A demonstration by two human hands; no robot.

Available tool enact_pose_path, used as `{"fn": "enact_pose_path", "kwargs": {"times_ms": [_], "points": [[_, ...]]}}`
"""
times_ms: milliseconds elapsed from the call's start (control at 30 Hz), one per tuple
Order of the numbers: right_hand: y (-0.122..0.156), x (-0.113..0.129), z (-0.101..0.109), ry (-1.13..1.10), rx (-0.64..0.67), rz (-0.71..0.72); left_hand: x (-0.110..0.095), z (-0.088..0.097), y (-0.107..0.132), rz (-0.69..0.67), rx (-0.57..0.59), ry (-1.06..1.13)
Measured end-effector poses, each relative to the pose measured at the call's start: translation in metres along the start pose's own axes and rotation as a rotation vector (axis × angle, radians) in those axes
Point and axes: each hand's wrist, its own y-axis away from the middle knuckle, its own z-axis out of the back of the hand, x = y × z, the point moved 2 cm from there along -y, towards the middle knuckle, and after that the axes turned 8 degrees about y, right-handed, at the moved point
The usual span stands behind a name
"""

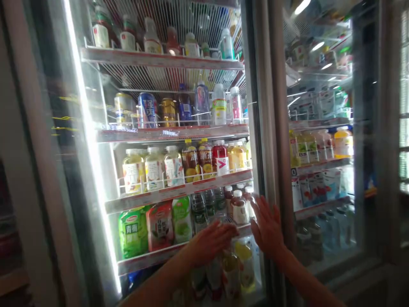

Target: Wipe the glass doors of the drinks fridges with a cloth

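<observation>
Grey door post (276, 106) | left of it: left hand (214, 239), outstretched, empty | overlapping it: right hand (269, 228), spread, empty, contact unclear | no grasp yet on shelved bottles (239, 209)

Transparent glass cooler door (201, 114), upright, streaked with pale reflections, before stocked shelves (179, 191)

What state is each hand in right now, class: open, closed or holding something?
Left hand: open, outstretched, holding nothing visible.
Right hand: open, raised by the metal door frame, holding nothing visible; contact can't be told.
</observation>
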Motion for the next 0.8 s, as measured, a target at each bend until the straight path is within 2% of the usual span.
{"fn": "enact_pose_path", "kwargs": {"times_ms": [67, 167, 233, 300, 367, 433, 500, 633, 700, 800], "points": [[0.0, 0.006, -0.001, -0.02, 0.012, 0.013, 0.006, 0.005, 0.015, 0.014, -0.006, -0.014], [-0.003, 0.017, -0.002, -0.056, 0.016, 0.002, 0.031, 0.019, 0.026, 0.134, -0.026, -0.046], [-0.008, 0.026, -0.003, -0.071, 0.007, 0.004, 0.039, 0.027, 0.036, 0.182, -0.025, -0.052], [-0.011, 0.038, -0.004, -0.088, -0.004, 0.03, 0.034, 0.031, 0.052, 0.13, 0.004, -0.04], [-0.014, 0.051, -0.006, -0.115, -0.012, 0.064, 0.024, 0.034, 0.072, 0.021, 0.046, -0.02], [-0.018, 0.063, -0.009, -0.154, -0.018, 0.085, 0.023, 0.039, 0.09, -0.033, 0.072, -0.019], [-0.024, 0.076, -0.012, -0.189, -0.025, 0.096, 0.036, 0.048, 0.102, 0.026, 0.081, -0.047], [-0.041, 0.104, -0.012, -0.236, -0.067, 0.12, 0.066, 0.065, 0.121, 0.289, -0.001, -0.105], [-0.049, 0.119, -0.01, -0.261, -0.085, 0.139, 0.061, 0.066, 0.135, 0.313, -0.018, -0.113], [-0.057, 0.141, -0.008, -0.29, -0.103, 0.182, 0.038, 0.061, 0.156, 0.187, 0.05, -0.097]]}}
